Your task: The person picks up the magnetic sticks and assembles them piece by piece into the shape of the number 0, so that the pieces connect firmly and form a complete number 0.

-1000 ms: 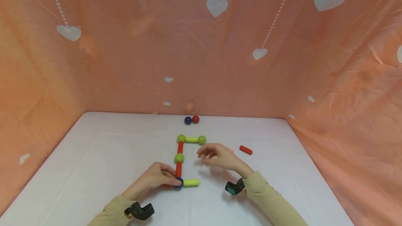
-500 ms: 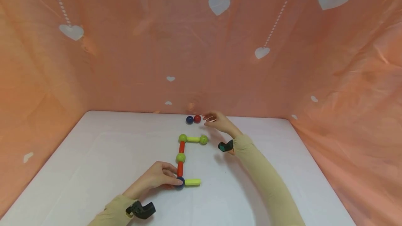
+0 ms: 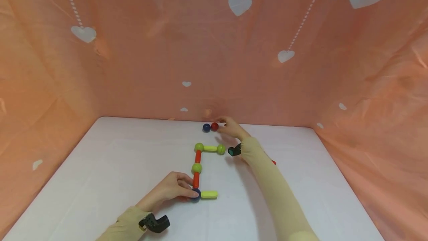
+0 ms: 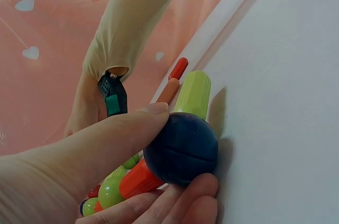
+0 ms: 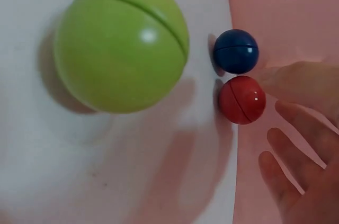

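My left hand (image 3: 175, 189) pinches a dark blue ball (image 4: 183, 150) between thumb and fingers, at the near corner of a ball-and-stick shape on the table. From that ball a yellow-green stick (image 3: 209, 195) points right and a red stick (image 3: 196, 180) runs away from me. Beyond come a green ball (image 3: 197, 167), another red stick, a green corner ball (image 3: 199, 147), a yellow-green stick and a green end ball (image 5: 122, 46). At the far edge, my right hand (image 3: 230, 127) has its fingers spread right beside a loose red ball (image 5: 242, 100); a loose blue ball (image 5: 236, 51) sits next to it.
A loose red stick (image 4: 180, 68) and an orange stick (image 4: 168, 91) lie to the right, mostly hidden by the right arm in the head view. The white table (image 3: 133, 151) ends at a peach cloth backdrop (image 3: 150, 66) with white hearts.
My right hand has moved from beside the shape to the far edge, then slightly closer to the red ball. The left hand keeps its pinch on the blue ball. The head view has shifted slightly.
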`<state>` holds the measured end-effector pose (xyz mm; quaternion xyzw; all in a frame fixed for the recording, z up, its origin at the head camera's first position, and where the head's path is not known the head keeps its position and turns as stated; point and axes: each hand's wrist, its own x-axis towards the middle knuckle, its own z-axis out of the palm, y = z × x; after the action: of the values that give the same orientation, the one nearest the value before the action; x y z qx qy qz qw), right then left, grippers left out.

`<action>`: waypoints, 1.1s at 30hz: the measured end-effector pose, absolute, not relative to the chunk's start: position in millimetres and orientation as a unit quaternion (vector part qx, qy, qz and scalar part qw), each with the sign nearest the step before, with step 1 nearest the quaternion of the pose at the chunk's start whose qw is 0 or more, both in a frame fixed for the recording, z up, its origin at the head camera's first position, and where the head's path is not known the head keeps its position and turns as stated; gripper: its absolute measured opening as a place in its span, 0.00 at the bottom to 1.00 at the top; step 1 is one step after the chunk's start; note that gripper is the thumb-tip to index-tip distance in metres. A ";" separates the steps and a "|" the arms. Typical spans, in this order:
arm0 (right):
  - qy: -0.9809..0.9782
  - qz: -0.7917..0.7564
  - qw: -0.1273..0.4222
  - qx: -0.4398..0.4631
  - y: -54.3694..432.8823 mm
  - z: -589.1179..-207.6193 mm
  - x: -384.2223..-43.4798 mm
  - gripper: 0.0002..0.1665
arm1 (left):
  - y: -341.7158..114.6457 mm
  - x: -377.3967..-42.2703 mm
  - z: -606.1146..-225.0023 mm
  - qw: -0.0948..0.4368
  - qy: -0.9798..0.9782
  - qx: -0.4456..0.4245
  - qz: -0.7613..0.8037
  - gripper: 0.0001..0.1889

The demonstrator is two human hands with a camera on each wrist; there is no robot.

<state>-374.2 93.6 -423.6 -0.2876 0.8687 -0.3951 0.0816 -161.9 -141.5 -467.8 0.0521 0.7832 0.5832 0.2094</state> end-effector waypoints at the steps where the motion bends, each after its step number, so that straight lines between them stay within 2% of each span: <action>1: 0.870 -0.391 0.084 -0.288 92.1 -424.1 -375.2 0.25 | -141.6 -161.4 -467.3 0.210 0.781 0.051 0.585 0.23; 9: 0.873 -0.381 0.099 -0.288 89.8 -432.3 -380.2 0.27 | -138.6 -160.0 -468.6 0.209 0.778 0.052 0.590 0.21; 13: 0.872 -0.389 0.098 -0.280 88.7 -435.4 -378.7 0.24 | -138.5 -160.5 -467.4 0.210 0.777 0.048 0.592 0.21; 19: 0.885 -0.380 0.127 -0.236 84.8 -441.5 -374.9 0.18 | -139.9 -160.2 -466.2 0.210 0.780 0.043 0.588 0.21; 27: 0.881 -0.390 0.105 -0.247 90.1 -436.5 -369.3 0.20 | -140.8 -161.0 -471.6 0.213 0.773 0.051 0.595 0.21; 33: 0.854 -0.416 0.062 -0.306 102.3 -417.7 -349.6 0.23 | -145.1 -161.1 -470.5 0.214 0.771 0.058 0.597 0.23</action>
<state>-349.6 102.3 -417.7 -0.3055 0.8543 -0.4159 0.0618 -161.1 -145.1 -470.5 0.0581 0.7711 0.5968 0.2141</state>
